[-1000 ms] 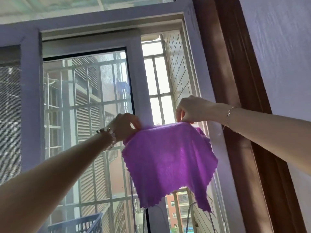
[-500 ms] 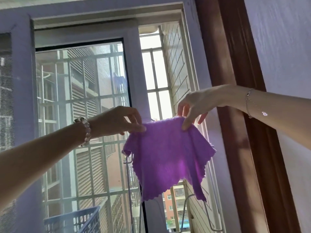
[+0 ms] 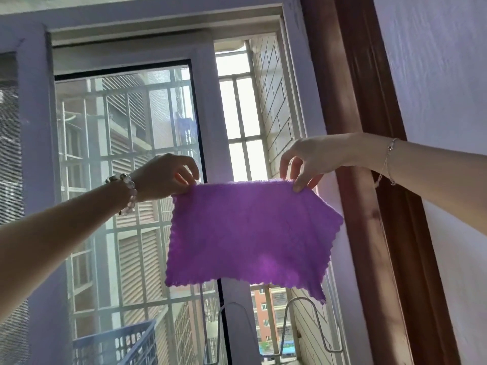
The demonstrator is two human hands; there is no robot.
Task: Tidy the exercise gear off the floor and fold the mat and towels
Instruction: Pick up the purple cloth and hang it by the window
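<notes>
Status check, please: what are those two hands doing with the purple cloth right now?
Left hand pinches one top corner, right hand the other. Purple towel hangs spread before the window. Nothing blocks the hands.

The towel (image 3: 247, 233) at the centre of the frame is seen in a plain, solid violet-purple, with a lighter magenta patch near its lower edge. The window frame (image 3: 208, 127) is shown in white tinged with lilac, and the same pale lilac-white is carried by the wall (image 3: 434, 61) at upper right. Between them a door frame (image 3: 355, 101) in reddish brown is seen. At centre left, a grid of white bars (image 3: 126, 122) is laid over grey horizontal slats. A pale brick pattern is shown on the outer wall (image 3: 274, 101) at upper centre. A basket (image 3: 118, 346) in blue is seen at lower left, and an orange-red building (image 3: 263, 320) at bottom centre. A bracelet (image 3: 126, 193) of pale pink and clear beads is seen at centre left, and a silver chain (image 3: 387, 162) at the right.
</notes>
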